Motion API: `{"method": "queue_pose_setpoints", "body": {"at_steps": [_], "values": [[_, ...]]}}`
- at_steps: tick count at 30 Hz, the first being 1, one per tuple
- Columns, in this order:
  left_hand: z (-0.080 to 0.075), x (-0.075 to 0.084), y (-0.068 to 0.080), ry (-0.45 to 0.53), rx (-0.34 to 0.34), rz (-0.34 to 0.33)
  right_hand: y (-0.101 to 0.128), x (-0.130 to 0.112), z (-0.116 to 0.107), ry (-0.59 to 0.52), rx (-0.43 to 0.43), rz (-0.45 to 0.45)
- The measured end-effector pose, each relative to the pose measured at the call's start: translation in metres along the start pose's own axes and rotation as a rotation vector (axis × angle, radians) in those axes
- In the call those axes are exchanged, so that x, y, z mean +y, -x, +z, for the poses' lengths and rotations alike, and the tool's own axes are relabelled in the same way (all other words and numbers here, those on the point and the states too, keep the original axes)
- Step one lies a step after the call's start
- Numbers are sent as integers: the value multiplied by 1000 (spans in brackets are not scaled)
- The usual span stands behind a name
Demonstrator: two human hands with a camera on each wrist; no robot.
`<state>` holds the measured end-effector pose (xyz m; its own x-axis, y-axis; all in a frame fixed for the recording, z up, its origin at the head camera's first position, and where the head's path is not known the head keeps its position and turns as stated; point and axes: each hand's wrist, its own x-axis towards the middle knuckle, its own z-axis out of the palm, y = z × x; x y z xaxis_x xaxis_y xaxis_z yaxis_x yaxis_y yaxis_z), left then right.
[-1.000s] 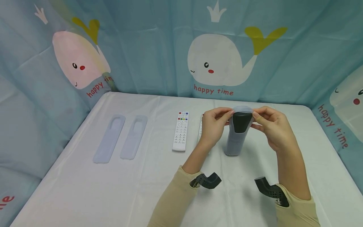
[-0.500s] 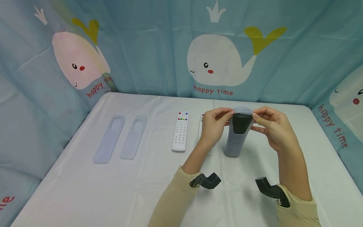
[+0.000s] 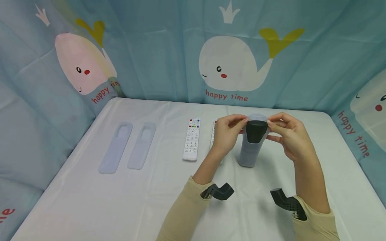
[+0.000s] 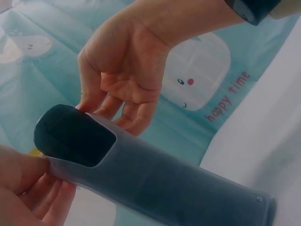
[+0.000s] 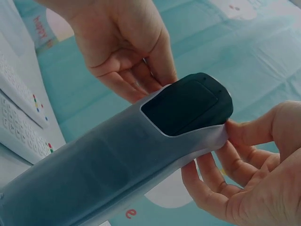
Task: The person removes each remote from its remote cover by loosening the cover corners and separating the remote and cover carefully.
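A dark remote control [image 3: 256,131] stands on end inside a translucent silicone sleeve [image 3: 251,154], its black back showing through the sleeve's cut-out. The sleeve's bottom end is at the tabletop. My left hand [image 3: 227,134] pinches the left edge of the sleeve's mouth between thumb and fingers. On the opposite edge, my right hand [image 3: 291,137] pinches the sleeve the same way. In the right wrist view the remote's rounded top end [image 5: 214,92] pokes out of the sleeve opening. Behind my left hand a white remote [image 3: 212,135] is partly hidden.
Another white remote [image 3: 191,140] lies left of my hands. Farther left, two flat translucent sleeves [image 3: 116,150] rest side by side on the white tablecloth [image 3: 169,201]. A blue whale-print curtain [image 3: 169,60] hangs behind the table.
Both hands keep their pinch on the sleeve. The sleeve and remote shift only very slightly left and down.
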<state>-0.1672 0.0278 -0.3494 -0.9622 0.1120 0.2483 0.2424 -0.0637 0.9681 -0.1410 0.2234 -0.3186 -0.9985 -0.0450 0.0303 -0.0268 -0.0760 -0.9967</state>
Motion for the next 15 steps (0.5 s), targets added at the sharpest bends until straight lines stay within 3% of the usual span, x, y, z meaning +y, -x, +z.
{"method": "queue_pose_setpoints", "body": {"at_steps": [15], "values": [[1, -2, -3, 31, 22, -17, 0, 0, -1, 2, 12, 25]]}}
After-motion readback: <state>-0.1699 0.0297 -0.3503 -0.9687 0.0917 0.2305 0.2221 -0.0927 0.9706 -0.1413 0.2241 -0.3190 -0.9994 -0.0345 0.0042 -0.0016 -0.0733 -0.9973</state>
